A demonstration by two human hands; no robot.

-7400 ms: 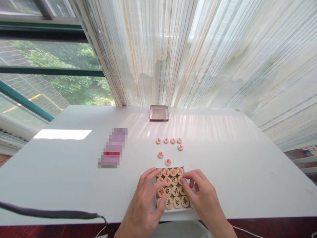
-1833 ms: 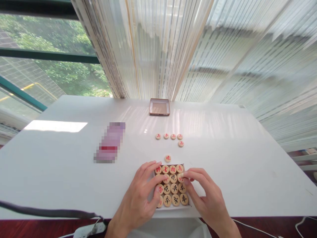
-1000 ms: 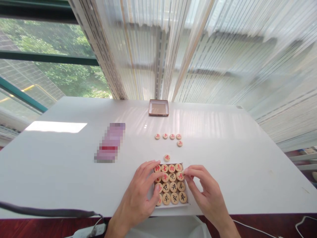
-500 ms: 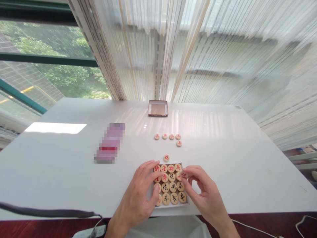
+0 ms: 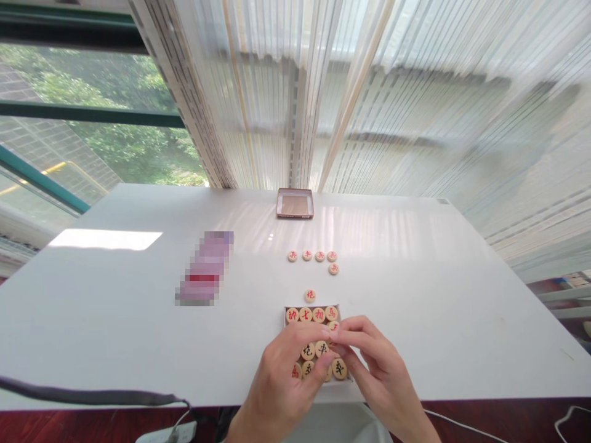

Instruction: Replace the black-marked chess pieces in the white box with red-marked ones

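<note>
A shallow box (image 5: 285,321) near the table's front edge holds rows of round wooden Chinese chess pieces with red or black characters. My left hand (image 5: 289,369) arches over the box, thumb and forefinger apart, with a black-marked piece (image 5: 322,350) showing between them. Its fingertips meet those of my right hand (image 5: 376,357) above the box's right side. Between the right thumb and fingers is a Chinese chess piece, mostly hidden by the fingers. Just beyond the box lies a red cannon piece (image 5: 310,296).
Several loose red pieces, one a soldier piece (image 5: 333,269), lie farther up the white table (image 5: 415,295). An open box lid (image 5: 295,203) stands at the far edge. Left of centre is a blurred purple item (image 5: 205,267). A dark strap (image 5: 92,392) crosses the front left.
My left hand has moved right across the box, covering more pieces and reaching my right fingertips. My right hand has shifted slightly toward me, and the piece in it is now mostly hidden.
</note>
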